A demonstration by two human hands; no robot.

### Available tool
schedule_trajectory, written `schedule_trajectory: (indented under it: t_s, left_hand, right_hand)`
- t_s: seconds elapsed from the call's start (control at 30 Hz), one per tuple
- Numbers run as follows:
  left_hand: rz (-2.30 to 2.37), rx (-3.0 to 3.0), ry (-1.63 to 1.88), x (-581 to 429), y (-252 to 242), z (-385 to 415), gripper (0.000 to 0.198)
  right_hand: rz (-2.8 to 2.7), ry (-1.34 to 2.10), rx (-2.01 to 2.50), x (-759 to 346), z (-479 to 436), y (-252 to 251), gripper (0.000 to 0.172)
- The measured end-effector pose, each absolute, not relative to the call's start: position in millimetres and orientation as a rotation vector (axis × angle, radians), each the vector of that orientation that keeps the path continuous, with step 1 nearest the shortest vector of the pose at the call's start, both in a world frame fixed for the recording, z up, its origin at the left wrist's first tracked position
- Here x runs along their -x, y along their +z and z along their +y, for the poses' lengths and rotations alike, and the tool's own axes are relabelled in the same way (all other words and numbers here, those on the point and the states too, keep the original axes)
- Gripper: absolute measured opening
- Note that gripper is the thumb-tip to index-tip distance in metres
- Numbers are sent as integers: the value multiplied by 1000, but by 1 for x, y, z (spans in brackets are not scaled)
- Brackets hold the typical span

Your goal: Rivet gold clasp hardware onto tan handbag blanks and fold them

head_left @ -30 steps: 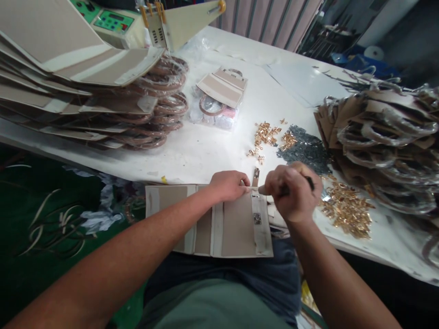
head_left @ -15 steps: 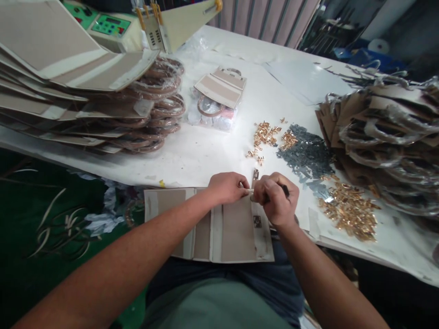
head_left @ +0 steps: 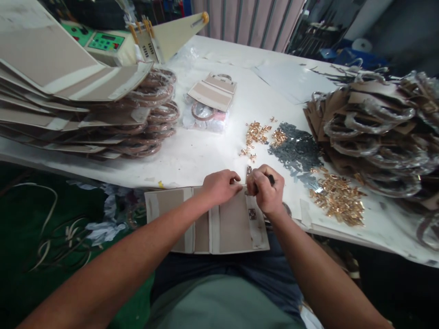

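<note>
A beige bag panel (head_left: 236, 228) with pale strips lies between my body and the table edge. My left hand (head_left: 222, 186) is at its upper edge, thumb and fingertips curled together; whatever is between them cannot be made out. Beside it, my right hand (head_left: 266, 188) is closed round a black-handled tool (head_left: 271, 179), whose tip is hidden. A small metal plate (head_left: 252, 214) sits on the panel's right strip. Another metal piece (head_left: 248, 170) shows just beyond my right fingers.
Gold-coloured fittings lie in a near pile (head_left: 339, 198) and a farther pile (head_left: 256, 132), with dark metal plates (head_left: 295, 148) between. Bag panels are stacked at left (head_left: 113, 87), wrapped bag handles at right (head_left: 373, 137). A smaller bag piece (head_left: 214, 91) lies on the white table (head_left: 206, 155).
The view has shifted slightly, moving most of the table to the left. My left fingertips have drawn a little away from my right hand, which still grips the tool.
</note>
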State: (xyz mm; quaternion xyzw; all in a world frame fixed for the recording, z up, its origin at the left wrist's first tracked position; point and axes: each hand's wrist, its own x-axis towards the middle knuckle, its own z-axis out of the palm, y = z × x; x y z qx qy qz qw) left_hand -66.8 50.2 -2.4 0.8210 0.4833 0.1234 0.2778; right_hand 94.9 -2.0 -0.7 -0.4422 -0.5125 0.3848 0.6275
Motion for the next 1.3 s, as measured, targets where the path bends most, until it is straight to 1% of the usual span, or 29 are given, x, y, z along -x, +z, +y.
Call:
schedule_trajectory:
  t_s: [0.07, 0.13, 0.2, 0.27, 0.33, 0.4, 0.57, 0.87, 1.07, 1.3]
  left_hand:
    - [1245, -2387, 591, 76, -8, 21, 32]
    - [1080, -2536, 719, 87, -15, -15, 44]
    - [898, -2632, 658, 95, -23, -48, 63]
    - [791, -2697, 527, 99, -31, -70, 83]
    - [772, -2744, 395, 98, -36, -79, 93]
    - [797, -2773, 292, 94, -38, -79, 94]
    - [805, -2779, 158, 86, -30, -73, 88]
    - [816, -2773, 75, 84, -23, -74, 95]
    - [793, -2723, 85, 87, -13, -67, 84]
    - [781, -2739, 73, 86, -19, -64, 87]
  right_hand:
    - [-1156, 850, 1024, -95, -1, 3, 36]
    - [-1133, 834, 1023, -94, -1, 6, 37]
    - [-1132, 844, 1036, -93, 0, 8, 37]
    - [-1146, 847, 1054, -92, 1, 9, 37]
    - [-1164, 839, 1072, -91, 1, 11, 37]
    - [-1177, 825, 1085, -91, 1, 12, 37]
    - [-1167, 822, 1101, -92, 3, 14, 35]
    - [-1152, 853, 1112, -90, 4, 15, 34]
    - [-809, 1020, 912, -107, -7, 18, 33]
    - [-590, 1118, 891, -131, -34, 12, 33]
